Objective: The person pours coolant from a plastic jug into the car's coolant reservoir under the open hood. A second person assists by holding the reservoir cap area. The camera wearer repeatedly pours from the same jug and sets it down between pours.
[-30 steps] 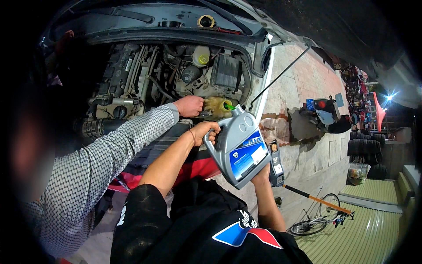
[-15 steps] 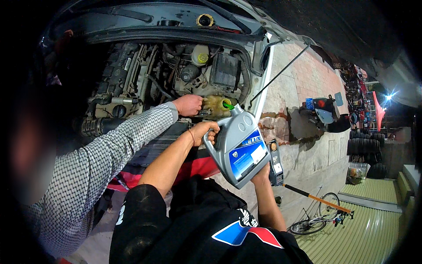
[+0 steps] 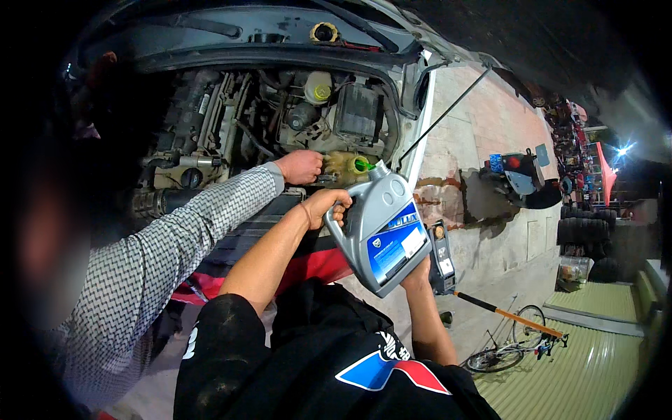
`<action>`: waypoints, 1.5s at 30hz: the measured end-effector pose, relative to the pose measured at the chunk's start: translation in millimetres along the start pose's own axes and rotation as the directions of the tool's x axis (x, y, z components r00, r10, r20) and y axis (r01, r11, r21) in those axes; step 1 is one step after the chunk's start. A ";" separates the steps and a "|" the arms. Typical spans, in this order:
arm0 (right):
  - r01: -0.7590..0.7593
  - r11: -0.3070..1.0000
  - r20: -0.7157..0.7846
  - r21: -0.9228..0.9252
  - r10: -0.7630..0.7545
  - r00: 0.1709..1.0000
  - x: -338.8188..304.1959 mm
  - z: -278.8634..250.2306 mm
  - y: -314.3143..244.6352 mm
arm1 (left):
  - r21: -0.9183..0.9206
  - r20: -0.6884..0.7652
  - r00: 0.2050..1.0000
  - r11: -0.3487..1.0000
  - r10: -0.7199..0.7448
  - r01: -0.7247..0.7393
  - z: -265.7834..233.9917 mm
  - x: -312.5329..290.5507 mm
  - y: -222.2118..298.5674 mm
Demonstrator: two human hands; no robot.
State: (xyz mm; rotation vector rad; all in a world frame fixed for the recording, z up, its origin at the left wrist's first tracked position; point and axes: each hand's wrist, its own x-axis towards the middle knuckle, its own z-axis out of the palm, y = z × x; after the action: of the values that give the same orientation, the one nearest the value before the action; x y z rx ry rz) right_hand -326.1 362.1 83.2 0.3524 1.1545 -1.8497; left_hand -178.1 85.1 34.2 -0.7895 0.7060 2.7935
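Silver jug (image 3: 371, 231) slightly higher in view; scooter (image 3: 519, 175) and bicycle (image 3: 514, 346) shifted slightly rightward.

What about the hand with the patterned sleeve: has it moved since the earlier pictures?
No, not visibly: the co-worker's hand stays just left of the yellowish reservoir in the engine bay, as in both earlier pictures.

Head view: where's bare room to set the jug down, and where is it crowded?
Bare paving shows between the scooter and the orange pole. Crowded at the yellowish reservoir: the jug, left hand and a co-worker's hand are close together.
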 end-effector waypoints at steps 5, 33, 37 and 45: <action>-0.055 0.998 0.041 0.038 0.054 0.998 16.7 -6.4 14.1 | 0.054 -0.063 0.996 0.997 0.056 -0.053 20.7 -23.3 17.0; -0.052 0.986 -0.501 -0.156 -0.033 0.865 -120.0 -256.1 58.5 | 0.895 0.371 0.907 -0.186 -0.200 -0.407 212.7 18.5 -343.5; -0.154 0.971 -0.670 -0.184 -0.008 0.743 -59.0 -333.5 113.0 | 0.979 0.165 0.976 -0.101 -0.140 -0.180 178.8 23.1 -306.4; 0.242 0.892 -0.847 0.381 0.231 0.479 125.5 -569.7 246.7 | 0.841 -0.023 0.861 -0.456 0.508 0.292 45.1 -18.7 -209.1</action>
State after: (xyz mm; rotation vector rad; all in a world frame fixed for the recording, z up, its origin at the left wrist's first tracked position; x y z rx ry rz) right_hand -314.8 725.9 -435.2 1.7829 1.3112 -1.9416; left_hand -126.7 289.8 -5.4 -0.7427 2.8065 0.5364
